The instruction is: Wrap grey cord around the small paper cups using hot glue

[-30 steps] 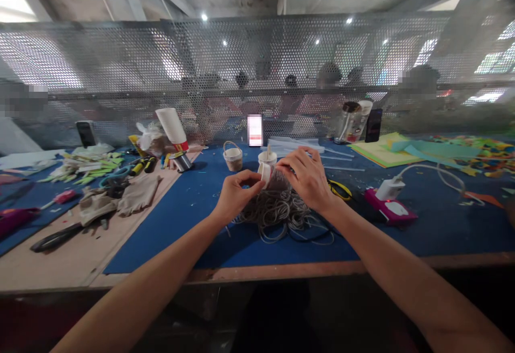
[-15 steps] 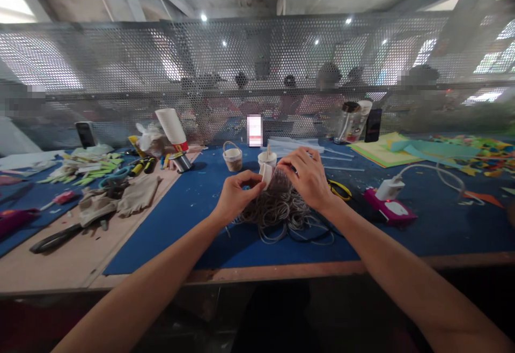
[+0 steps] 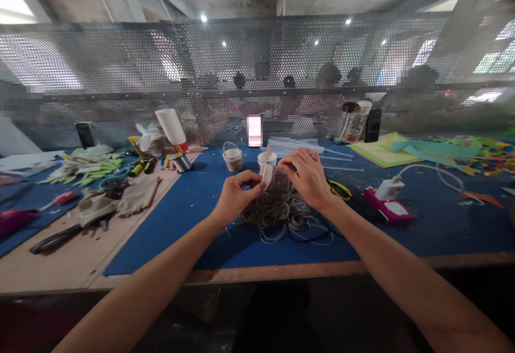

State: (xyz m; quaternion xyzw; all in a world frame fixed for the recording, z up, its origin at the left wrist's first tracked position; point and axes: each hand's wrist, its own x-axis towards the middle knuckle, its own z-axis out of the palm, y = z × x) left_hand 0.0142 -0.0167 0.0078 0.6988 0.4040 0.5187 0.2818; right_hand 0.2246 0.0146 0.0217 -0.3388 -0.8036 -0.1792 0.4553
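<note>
Fingers of our left hand [image 3: 238, 195] are closed in a pinch on the rim of a small cup [image 3: 265, 175], tilted between our hands. Our right hand [image 3: 308, 178] has thumb and fingertips drawn together at the cup's right side; whether they grip a strand, we cannot tell.

Handling, our estimate: light, thin-walled, likely to dent if squeezed. Rim looks the firmest hold; the sidewall wants gentle support. Surface probably not slippery.

Appearance: white, round rim; greyish side, partly hidden by our fingers, detail blurred.

Outward: a loose heap of grey cord [image 3: 277, 213] lies just below, on the blue mat [image 3: 181, 245]. Far side: a white cup [image 3: 269, 158] with a stick upright in it and, to its left, a small handled basket [image 3: 233, 160]. Yellow-handled scissors [image 3: 340, 190] sit right of the heap.
</note>
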